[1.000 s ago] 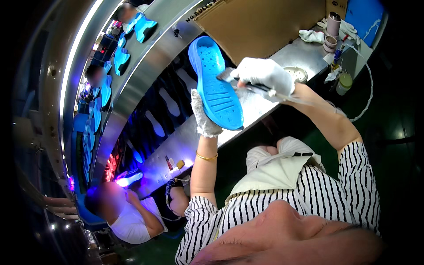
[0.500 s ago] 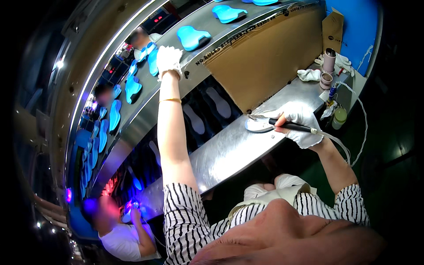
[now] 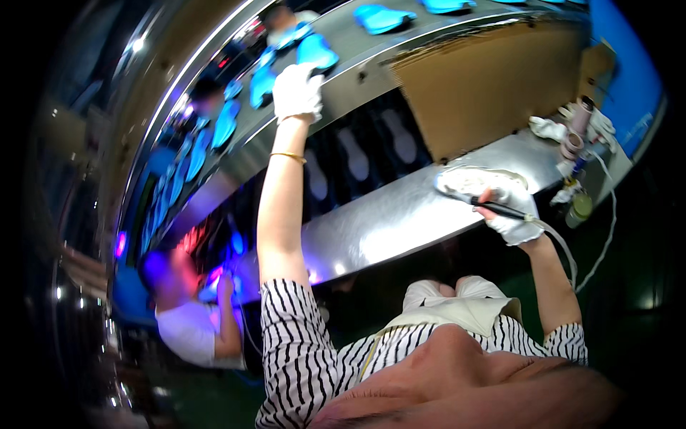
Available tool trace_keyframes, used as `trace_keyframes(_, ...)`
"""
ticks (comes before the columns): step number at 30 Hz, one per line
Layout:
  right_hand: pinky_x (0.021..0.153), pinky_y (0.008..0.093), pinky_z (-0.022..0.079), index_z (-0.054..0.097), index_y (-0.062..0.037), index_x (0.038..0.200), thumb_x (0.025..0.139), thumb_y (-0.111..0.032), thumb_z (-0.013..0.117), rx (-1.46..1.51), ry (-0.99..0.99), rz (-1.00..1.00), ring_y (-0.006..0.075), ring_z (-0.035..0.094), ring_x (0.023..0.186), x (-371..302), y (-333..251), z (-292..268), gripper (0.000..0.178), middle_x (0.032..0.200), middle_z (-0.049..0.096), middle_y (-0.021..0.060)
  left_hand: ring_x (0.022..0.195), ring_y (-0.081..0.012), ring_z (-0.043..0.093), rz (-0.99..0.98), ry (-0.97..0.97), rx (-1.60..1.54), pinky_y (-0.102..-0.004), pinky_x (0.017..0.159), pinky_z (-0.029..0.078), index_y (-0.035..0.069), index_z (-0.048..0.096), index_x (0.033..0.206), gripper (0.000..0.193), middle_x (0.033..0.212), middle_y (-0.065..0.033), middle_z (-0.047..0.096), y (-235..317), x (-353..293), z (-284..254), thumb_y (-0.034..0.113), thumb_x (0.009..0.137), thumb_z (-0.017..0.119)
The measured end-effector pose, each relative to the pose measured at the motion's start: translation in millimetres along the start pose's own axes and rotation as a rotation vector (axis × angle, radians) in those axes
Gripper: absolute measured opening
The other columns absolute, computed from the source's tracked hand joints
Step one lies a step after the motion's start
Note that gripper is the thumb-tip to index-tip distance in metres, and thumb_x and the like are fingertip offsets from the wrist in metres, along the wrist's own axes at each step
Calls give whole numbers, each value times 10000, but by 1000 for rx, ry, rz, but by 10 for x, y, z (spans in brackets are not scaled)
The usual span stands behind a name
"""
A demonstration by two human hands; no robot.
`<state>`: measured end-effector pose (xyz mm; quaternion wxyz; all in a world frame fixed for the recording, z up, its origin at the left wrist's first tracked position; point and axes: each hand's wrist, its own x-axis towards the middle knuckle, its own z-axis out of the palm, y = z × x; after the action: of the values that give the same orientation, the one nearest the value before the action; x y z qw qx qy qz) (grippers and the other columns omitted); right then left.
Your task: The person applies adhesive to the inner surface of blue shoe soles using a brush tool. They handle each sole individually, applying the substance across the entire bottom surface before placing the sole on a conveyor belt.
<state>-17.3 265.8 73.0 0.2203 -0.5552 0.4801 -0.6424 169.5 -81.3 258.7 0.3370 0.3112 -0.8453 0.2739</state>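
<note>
L hand (image 3: 297,93), white-gloved, is stretched out past the table (image 3: 371,239), up at the belt (image 3: 346,48) beyond it. It's right by a blue sole (image 3: 316,52), w/ another, the second sole (image 3: 262,89), just to its L. Fingers mostly hidden, so can't tell how far open it is or if it's got hold of either. R hand (image 3: 516,214), also gloved, is closed round a black-handled brush (image 3: 506,209) w/ a white tube (image 3: 557,236) off its rear end; brush is low over the table's R half, tip end at a white dish (image 3: 468,177) on it. Cardboard panel (image 3: 500,86) stands along the table's far edge. Pink flask (image 3: 582,114) + white cloth (image 3: 547,129) at table's R end. Co-worker (image 3: 189,332) in white top at table's L end.
</note>
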Motion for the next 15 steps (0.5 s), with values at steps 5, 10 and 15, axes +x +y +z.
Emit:
trace_keyframes(5,648,236,470,558,-30,857,716,59,674,-120,70,-54,119,582,688,-75,192,-79,204,744,591,46,790,-227,561,-19,391,-589,-311,743,444,56,644,893,240,839,-78,599,246,-491,-663,214,739,738)
trace_keyframes(10,623,208,462,521,-49,897,755,49,653,8,75,90,83,573,657,-63,427,-15,217,720,579,28,838,-135,537,-405,785,-1600,-295,778,442,18,578,926,208,941,-77,607,432,-1004,-1494,216,938,518)
trace_keyframes(15,630,213,471,514,-47,888,772,41,637,85,76,141,90,573,649,-75,497,124,190,724,576,36,679,-211,526,-80,608,-1751,-306,679,446,38,469,685,420,764,-156,577,415,-1439,-1381,330,972,374)
